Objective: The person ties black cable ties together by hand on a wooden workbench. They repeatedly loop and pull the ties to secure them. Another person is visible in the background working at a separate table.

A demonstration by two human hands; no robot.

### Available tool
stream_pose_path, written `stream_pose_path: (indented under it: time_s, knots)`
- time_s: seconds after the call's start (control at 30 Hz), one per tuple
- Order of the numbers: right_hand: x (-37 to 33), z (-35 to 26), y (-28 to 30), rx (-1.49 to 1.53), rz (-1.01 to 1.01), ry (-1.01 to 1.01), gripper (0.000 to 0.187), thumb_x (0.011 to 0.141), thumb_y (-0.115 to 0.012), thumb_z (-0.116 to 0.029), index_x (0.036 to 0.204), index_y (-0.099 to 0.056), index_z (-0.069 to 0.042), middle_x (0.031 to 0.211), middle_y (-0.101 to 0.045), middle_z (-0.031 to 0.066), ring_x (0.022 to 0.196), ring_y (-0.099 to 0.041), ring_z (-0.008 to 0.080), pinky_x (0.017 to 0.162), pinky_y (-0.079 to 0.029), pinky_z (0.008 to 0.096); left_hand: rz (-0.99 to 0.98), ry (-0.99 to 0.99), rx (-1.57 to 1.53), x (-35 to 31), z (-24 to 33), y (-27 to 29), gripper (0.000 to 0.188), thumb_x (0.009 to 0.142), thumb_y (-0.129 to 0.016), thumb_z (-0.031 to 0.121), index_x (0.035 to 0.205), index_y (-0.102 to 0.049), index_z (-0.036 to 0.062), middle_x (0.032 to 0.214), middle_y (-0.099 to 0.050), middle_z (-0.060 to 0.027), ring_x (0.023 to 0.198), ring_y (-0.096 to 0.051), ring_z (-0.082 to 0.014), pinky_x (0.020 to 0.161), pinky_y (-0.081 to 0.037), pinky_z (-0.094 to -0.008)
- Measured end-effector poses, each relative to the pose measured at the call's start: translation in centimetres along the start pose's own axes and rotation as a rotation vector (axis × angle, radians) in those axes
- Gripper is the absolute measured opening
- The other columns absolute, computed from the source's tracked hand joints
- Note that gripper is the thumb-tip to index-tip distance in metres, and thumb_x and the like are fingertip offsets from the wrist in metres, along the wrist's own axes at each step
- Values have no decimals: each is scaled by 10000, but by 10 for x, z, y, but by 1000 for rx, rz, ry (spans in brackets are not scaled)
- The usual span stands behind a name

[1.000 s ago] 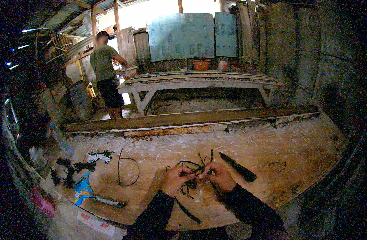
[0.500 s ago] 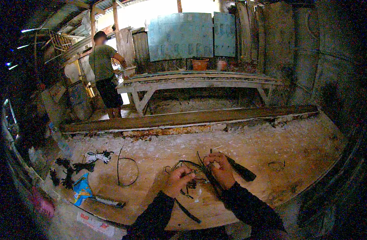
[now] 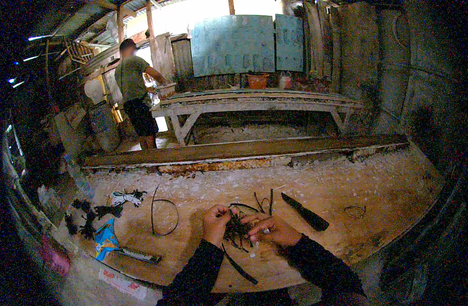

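Note:
A tangled bunch of thin dark cords [image 3: 237, 229] is between my hands, just above the wooden table. My left hand [image 3: 216, 223] pinches the bunch at its upper left side. From the right, my right hand [image 3: 275, 231] has its bent fingers on the same bunch. Loose dark strips [image 3: 264, 202] curve up beyond the fingers. One longer dark strip [image 3: 239, 265] lies on the wood below my left hand. To the right of my right hand rests a dark tapered piece [image 3: 306, 212], whose kind I cannot make out.
On the left lie a looped black cord [image 3: 165, 217], black cord bundles [image 3: 83, 217], a white cord bundle [image 3: 127, 198], a blue packet [image 3: 106, 240] and a grey cutter-like tool [image 3: 139, 255]. A thin ring [image 3: 355, 209] lies right. Another person [image 3: 134, 89] stands by the far bench [image 3: 254, 104].
My right hand has moved left and down onto the cord bunch, away from the upright strips and the dark tapered piece. My left hand has shifted slightly up and left.

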State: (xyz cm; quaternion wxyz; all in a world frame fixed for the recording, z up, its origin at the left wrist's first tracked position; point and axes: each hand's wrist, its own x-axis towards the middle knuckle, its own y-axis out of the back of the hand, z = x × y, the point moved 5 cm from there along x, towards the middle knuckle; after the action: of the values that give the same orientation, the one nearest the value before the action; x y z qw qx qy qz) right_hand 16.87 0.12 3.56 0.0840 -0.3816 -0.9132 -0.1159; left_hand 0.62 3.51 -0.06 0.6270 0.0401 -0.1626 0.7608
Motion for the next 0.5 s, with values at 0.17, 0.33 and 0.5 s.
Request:
stream_pose_path:
  time_s: [0.17, 0.33, 0.5]
  knots:
    - [-2, 5, 12, -70, 94, -12, 99, 691, -642, -67, 782, -615, -39, 851, -597, 54, 822, -540, 155, 750, -423, 290, -189, 87, 150, -7, 5, -10, 51, 702, -584, 13, 731, -551, 38, 712, -572, -15, 676, -540, -100, 645, -436, -234]
    - [-2, 12, 23, 125, 319, 3, 89, 689, -612, -16, 692, -532, -54, 740, -563, 30, 728, -541, 130, 699, -432, 273, -475, 279, -159, -18, -1, -31, 73, 704, -605, 34, 764, -564, 38, 761, -568, -1, 713, -537, -99, 642, -435, -230]
    - [-4, 13, 38, 108, 539, 113, 110, 709, -561, 10, 712, -484, -70, 708, -507, 10, 706, -512, 111, 698, -427, 276, -793, 141, 128, -28, -7, -40, 108, 717, -630, 90, 779, -560, 37, 764, -554, 13, 718, -518, -92, 666, -417, -219]
